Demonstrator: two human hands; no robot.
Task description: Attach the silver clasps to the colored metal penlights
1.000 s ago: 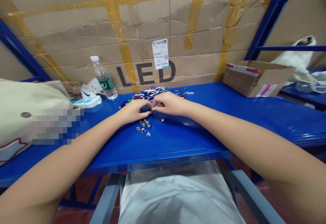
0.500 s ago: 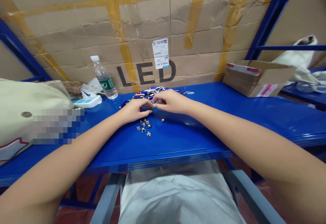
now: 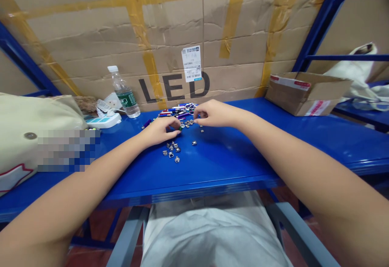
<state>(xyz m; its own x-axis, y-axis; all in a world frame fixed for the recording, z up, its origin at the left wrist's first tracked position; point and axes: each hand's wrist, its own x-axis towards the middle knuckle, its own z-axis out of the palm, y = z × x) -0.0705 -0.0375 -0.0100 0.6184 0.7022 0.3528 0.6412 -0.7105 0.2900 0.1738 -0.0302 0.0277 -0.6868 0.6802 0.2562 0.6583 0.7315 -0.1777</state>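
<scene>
My left hand (image 3: pixel 162 131) is closed around a small green piece (image 3: pixel 181 128), most of it hidden by the fingers. To its right, my right hand (image 3: pixel 214 115) has thumb and fingertips pressed together beside small round metal parts (image 3: pixel 189 123); whatever it pinches is too small to make out. Behind both hands lies a pile of colourful slim metallic pieces (image 3: pixel 170 113) with silver clips. Several small silver metal parts (image 3: pixel 172 147) are scattered nearer the front edge, and a single silver part (image 3: pixel 194 142) sits apart from them.
On the blue table (image 3: pixel 212 165), a water bottle (image 3: pixel 124 92) and a power strip (image 3: pixel 103 120) stand back left, beside a cream bag (image 3: pixel 39 117). An open cardboard box (image 3: pixel 304 95) is at the back right. A large cardboard sheet (image 3: pixel 243 48) rises behind.
My right hand has moved away from my left hand, to the right and slightly back, uncovering the round metal parts. My left hand stays in nearly the same place.
</scene>
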